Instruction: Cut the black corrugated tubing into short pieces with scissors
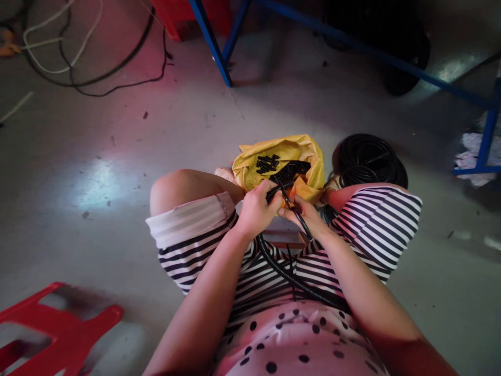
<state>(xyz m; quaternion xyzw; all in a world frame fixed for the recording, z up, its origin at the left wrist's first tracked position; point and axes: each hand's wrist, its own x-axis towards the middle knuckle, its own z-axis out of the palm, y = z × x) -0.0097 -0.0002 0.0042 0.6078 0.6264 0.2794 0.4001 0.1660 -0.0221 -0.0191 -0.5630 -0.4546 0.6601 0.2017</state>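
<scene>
Head view: left hand grips black ribbed tube steady while right hand pinches a small cutter at its end, above yellow bag catching cut pieces.

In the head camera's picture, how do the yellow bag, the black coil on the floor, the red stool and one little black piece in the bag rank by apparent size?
1. red stool, cut off and nearest the camera, so unsure
2. yellow bag and black coil: alike
3. little black piece
</scene>
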